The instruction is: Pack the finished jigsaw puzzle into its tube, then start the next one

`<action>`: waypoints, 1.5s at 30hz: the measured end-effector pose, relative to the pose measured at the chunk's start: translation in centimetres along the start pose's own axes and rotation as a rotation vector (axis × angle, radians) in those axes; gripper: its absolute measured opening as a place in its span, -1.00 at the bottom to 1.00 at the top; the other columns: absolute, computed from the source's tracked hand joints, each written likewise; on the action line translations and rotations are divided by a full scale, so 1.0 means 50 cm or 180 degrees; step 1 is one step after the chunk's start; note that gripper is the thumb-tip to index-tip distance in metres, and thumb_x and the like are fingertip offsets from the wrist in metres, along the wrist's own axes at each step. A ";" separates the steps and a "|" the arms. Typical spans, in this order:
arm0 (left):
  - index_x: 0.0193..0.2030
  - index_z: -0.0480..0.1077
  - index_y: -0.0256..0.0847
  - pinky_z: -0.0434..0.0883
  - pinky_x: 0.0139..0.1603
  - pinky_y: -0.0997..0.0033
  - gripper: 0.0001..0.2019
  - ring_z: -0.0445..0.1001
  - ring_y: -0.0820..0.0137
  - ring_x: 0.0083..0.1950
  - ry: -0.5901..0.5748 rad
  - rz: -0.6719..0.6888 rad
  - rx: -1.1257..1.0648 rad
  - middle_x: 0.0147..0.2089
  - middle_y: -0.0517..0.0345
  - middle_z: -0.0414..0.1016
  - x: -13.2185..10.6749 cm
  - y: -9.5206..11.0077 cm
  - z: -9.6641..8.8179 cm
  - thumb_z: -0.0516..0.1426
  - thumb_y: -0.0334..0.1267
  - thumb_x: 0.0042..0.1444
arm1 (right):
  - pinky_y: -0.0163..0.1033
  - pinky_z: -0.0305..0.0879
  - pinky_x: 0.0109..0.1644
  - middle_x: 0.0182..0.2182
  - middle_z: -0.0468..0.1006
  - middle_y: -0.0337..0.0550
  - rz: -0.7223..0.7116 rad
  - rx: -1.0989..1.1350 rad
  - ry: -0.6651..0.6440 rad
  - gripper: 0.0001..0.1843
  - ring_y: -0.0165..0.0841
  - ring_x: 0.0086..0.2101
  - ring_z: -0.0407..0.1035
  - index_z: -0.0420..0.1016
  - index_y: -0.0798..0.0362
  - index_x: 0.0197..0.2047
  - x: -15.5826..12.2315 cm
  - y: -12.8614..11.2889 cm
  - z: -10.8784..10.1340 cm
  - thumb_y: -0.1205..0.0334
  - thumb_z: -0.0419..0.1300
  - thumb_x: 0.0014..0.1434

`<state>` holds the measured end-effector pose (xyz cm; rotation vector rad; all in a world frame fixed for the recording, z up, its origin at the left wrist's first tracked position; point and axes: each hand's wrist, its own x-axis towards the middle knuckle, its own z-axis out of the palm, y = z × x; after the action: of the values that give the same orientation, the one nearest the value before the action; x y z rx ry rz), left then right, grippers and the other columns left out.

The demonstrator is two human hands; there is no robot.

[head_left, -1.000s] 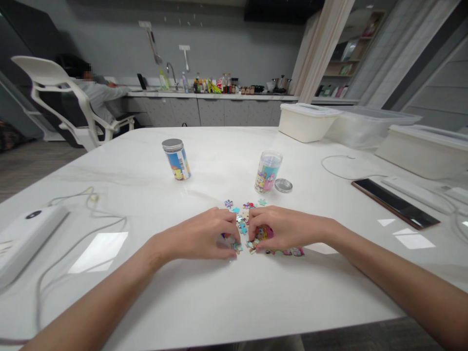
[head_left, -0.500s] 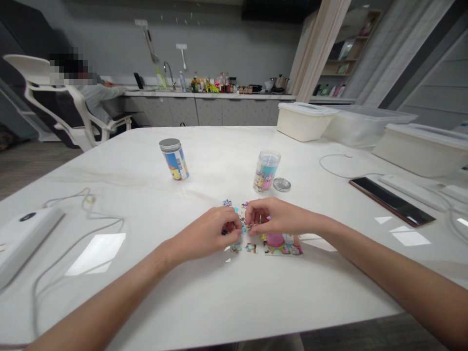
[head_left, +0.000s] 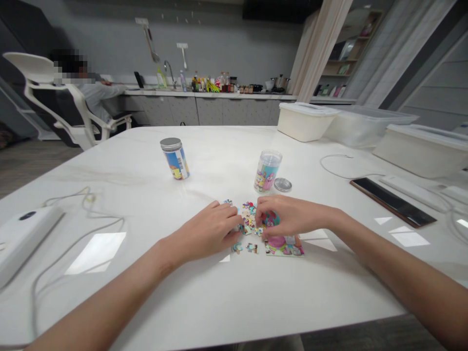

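Both hands are down on the table (head_left: pixel 226 302), on my side of the open puzzle jar (head_left: pixel 267 171). L hand (head_left: pixel 210 233) sits left of the jar and nearer me, fingers curled, tips on the loose puzzle pieces (head_left: pixel 249 213). Can't tell if it's pinching one or just pressing. R hand (head_left: pixel 288 217) is straight in front of the jar, fingers bent over the same pile, tips touching a piece at its edge. Gripped or not, can't tell either. The joined puzzle section (head_left: pixel 284 247) lies flat nearer me than the jar, partly under my R palm. Two single pieces (head_left: pixel 244 247) lie just left of that section, apart from the pile. The jar lid (head_left: pixel 282 185) lies flat just right of the jar. The closed jar (head_left: pixel 174 158), w/ metal cap, stands upright well left of the open jar. A dark phone (head_left: pixel 393 202) lies flat well to the jar's right.
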<state>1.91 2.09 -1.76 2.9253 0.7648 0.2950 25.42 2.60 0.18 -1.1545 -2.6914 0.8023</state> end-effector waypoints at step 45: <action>-0.31 0.27 -0.20 0.20 -0.25 0.33 -0.92 0.32 0.36 -0.31 0.0308 0.0079 0.0464 -0.32 0.15 0.39 -0.001 -0.003 0.009 0.01 -0.41 0.19 | -0.26 0.29 -0.33 -0.40 0.57 -0.18 0.0516 0.0958 0.0675 -0.82 -0.39 -0.39 0.41 0.50 0.07 -0.34 0.012 0.034 -0.025 0.13 0.27 0.04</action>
<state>1.91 2.19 -2.22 3.0787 0.7955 0.4023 26.47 4.51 0.30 -1.3088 -2.2371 1.0033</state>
